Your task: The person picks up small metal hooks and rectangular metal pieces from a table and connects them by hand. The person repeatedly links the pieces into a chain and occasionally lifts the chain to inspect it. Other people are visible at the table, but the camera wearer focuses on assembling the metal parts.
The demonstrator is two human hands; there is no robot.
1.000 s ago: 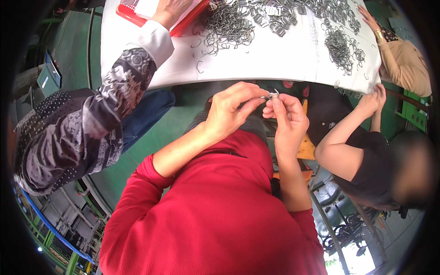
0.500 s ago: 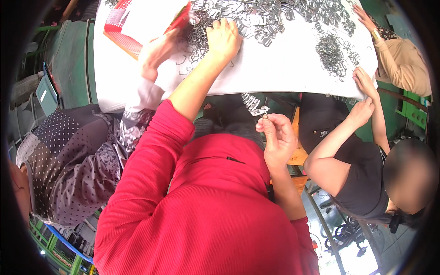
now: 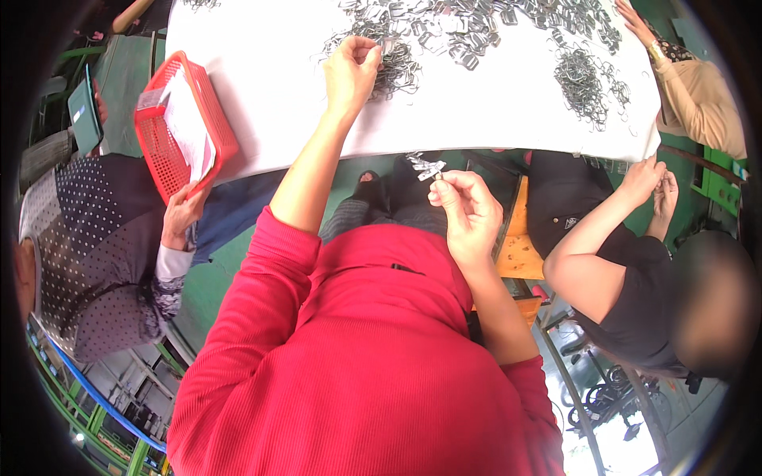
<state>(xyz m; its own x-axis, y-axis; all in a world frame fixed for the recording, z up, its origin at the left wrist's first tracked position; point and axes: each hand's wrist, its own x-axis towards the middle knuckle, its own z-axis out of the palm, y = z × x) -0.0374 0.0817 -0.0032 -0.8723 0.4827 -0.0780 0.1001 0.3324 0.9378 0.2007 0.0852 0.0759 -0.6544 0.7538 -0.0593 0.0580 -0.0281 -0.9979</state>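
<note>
My left hand [image 3: 349,78] is over the table with its thumb and fingertips closed together. Whatever they may hold is too small to make out. Beside and under its fingers lies a pile of thin dark wire rings [image 3: 394,73]. A heap of flat metal buckles [image 3: 460,36] spreads beyond it to the right. Below the table's near edge, my right hand [image 3: 472,213] pinches a wire ring [image 3: 437,176] between thumb and fingers. Several shiny metal buckles [image 3: 425,166] hang bunched at the ring's upper end.
A co-worker on the left holds a red plastic basket [image 3: 220,119] with papers inside at the edge of the white table [image 3: 270,87]. A second wire pile [image 3: 583,83] lies at right. Near it a co-worker in black [image 3: 615,285] sits with hands close together at the edge.
The co-worker's basket has moved left toward the table edge. My left hand has shifted left and its fingers have closed. My right hand moved slightly up, still pinching the ring.
</note>
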